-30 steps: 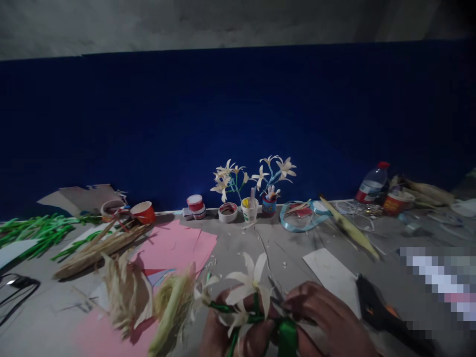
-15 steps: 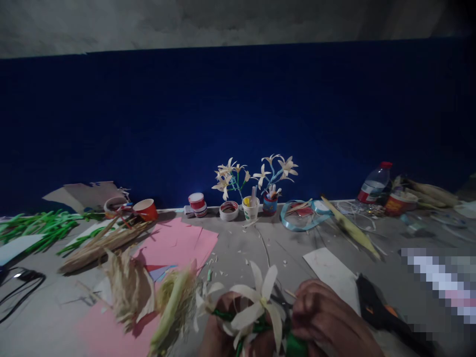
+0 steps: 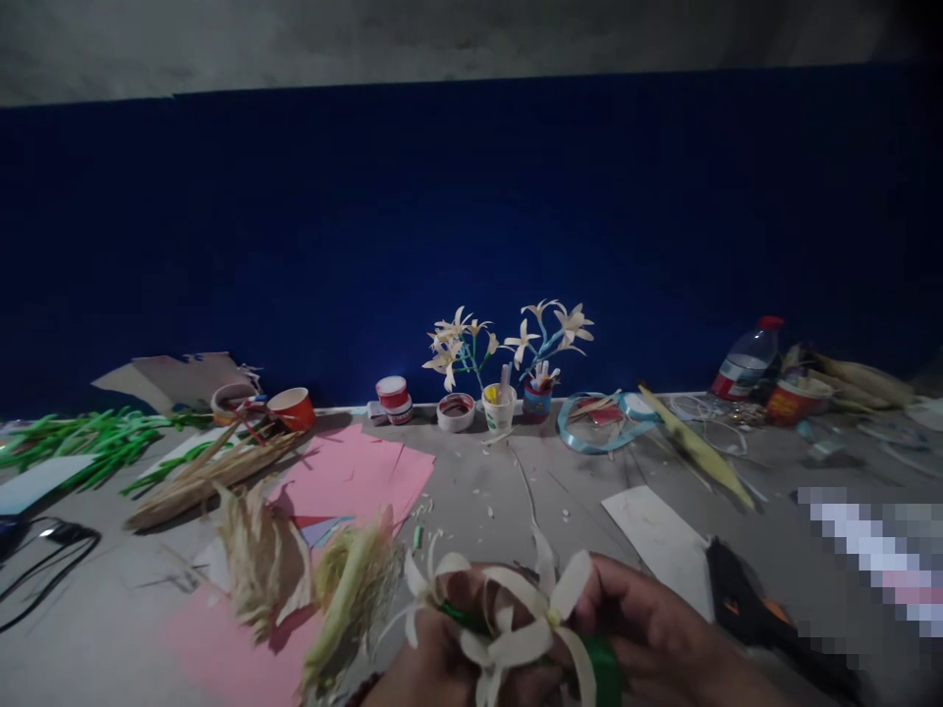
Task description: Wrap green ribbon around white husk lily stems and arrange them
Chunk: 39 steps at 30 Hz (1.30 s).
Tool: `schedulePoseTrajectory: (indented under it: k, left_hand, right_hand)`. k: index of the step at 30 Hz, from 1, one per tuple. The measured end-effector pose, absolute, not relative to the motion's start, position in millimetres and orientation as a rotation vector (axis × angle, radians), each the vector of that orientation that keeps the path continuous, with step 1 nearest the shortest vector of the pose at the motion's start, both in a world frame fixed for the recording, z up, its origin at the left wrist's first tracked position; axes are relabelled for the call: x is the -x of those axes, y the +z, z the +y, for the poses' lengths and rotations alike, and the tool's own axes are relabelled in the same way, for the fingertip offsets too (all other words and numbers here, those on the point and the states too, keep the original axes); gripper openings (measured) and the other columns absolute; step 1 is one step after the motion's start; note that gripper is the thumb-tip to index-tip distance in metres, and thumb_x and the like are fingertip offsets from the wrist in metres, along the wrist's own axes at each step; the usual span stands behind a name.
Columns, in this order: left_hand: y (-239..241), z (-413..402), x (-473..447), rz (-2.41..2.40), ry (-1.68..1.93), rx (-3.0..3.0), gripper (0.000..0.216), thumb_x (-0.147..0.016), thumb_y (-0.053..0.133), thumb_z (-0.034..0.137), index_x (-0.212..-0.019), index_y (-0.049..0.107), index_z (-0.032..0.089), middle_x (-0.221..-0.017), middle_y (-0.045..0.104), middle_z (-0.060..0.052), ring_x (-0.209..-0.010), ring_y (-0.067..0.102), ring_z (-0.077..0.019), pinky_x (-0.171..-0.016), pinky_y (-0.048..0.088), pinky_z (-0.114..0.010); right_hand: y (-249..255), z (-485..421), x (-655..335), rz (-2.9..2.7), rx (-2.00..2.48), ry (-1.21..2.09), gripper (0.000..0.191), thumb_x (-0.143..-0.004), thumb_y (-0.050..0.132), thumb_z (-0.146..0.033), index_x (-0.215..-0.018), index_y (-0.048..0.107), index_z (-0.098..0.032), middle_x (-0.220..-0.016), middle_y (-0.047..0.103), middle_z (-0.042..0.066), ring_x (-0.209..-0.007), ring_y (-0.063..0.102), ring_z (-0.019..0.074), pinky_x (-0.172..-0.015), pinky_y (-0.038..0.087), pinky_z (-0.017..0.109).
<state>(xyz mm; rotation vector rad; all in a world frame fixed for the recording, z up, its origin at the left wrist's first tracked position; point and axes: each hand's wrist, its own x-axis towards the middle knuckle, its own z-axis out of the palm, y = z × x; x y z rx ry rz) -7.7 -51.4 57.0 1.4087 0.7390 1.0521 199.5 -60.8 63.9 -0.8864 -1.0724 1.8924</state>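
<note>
Several cream-white flowers with long petals stand at the bottom middle, on stems wrapped in green tape. My left hand is closed round the stems from below, its fingers partly behind the petals. On the other side, my right hand is closed at the largest bloom, with a roll of green tape against its palm and fingers. Petals hide the fingertips of both hands. Right of my right hand lies a black glue gun, beside a white sheet of paper.
Finished flower sprays stand by the blue wall, behind a paper cup. Dried husks, pink paper and green stems lie leftward. Blue ribbon, a yellowish husk and a bottle are at the back right.
The flowers in my hands have turned and shifted slightly right and lower. My right hand has moved in closer to the big bloom. The table things stay in place.
</note>
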Motion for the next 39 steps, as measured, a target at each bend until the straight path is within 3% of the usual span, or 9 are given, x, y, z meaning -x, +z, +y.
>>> schedulePoseTrajectory:
  k: [6, 12, 17, 22, 29, 34, 39]
  left_hand:
    - [84, -34, 9, 0.534, 0.828, -1.517, 0.012, -0.073, 0.076, 0.029, -0.084, 0.077, 0.022, -0.067, 0.073, -0.003, -0.067, 0.066, -0.0194, -0.064, 0.052, -0.026]
    - [90, -28, 5, 0.441, 0.668, -1.537, 0.030, -0.079, 0.069, 0.048, -0.072, 0.077, 0.020, -0.069, 0.072, -0.007, -0.074, 0.069, -0.0233, -0.066, 0.050, -0.029]
    - [91, -27, 4, 0.459, 0.670, -1.543, 0.039, -0.076, 0.067, 0.057, -0.065, 0.077, 0.021, -0.069, 0.072, -0.009, -0.077, 0.069, -0.0270, -0.067, 0.051, -0.033]
    - [95, -23, 1, 0.434, 0.753, -1.532, 0.026, -0.072, 0.076, 0.044, -0.060, 0.075, 0.021, -0.066, 0.071, -0.007, -0.075, 0.069, -0.0258, -0.067, 0.051, -0.032]
    - [105, -25, -5, 0.362, 0.763, -1.522, 0.019, -0.081, 0.066, 0.035, -0.083, 0.074, 0.018, -0.082, 0.071, -0.007, -0.084, 0.067, -0.0249, -0.072, 0.048, -0.030]
    - [81, -28, -8, 0.552, 0.935, -1.195, 0.023, -0.077, 0.072, 0.040, -0.091, 0.071, 0.022, -0.084, 0.067, -0.004, -0.081, 0.063, -0.0219, -0.069, 0.049, -0.029]
    - [48, -27, -14, 0.629, 1.104, -1.220, 0.018, -0.075, 0.076, 0.035, -0.082, 0.073, 0.019, -0.086, 0.063, -0.004, -0.082, 0.060, -0.0202, -0.077, 0.048, -0.029]
  right_hand:
    - [65, -57, -195, -1.012, 0.841, 2.028, 0.027, -0.066, 0.084, -0.026, -0.069, 0.058, -0.019, -0.077, 0.067, 0.000, -0.076, 0.064, 0.0134, -0.073, 0.046, 0.021]
    - [68, -62, -194, -0.808, 0.878, 2.056, 0.030, -0.056, 0.089, -0.030, -0.065, 0.062, -0.019, -0.074, 0.068, -0.001, -0.075, 0.063, 0.0126, -0.071, 0.046, 0.019]
    - [55, -66, -192, -0.776, 0.877, 2.006, 0.025, -0.054, 0.087, -0.021, -0.066, 0.064, -0.019, -0.075, 0.071, 0.001, -0.074, 0.065, 0.0148, -0.070, 0.047, 0.022]
    - [43, -68, -188, -0.681, 0.826, 1.970, 0.026, -0.054, 0.087, -0.020, -0.066, 0.065, -0.018, -0.071, 0.071, 0.002, -0.068, 0.064, 0.0135, -0.065, 0.046, 0.020]
    - [50, -65, -183, -0.702, 0.733, 1.877, 0.031, -0.059, 0.088, -0.027, -0.068, 0.060, -0.018, -0.071, 0.065, 0.000, -0.061, 0.059, 0.0111, -0.060, 0.043, 0.020]
    - [56, -62, -183, -0.667, 0.726, 1.861, 0.029, -0.062, 0.088, -0.028, -0.069, 0.062, -0.017, -0.079, 0.070, 0.002, -0.060, 0.061, 0.0095, -0.057, 0.042, 0.018]
    - [49, -56, -182, -0.538, 0.683, 1.804, 0.027, -0.061, 0.089, -0.023, -0.066, 0.062, -0.018, -0.071, 0.065, -0.001, -0.061, 0.061, 0.0104, -0.059, 0.045, 0.018]
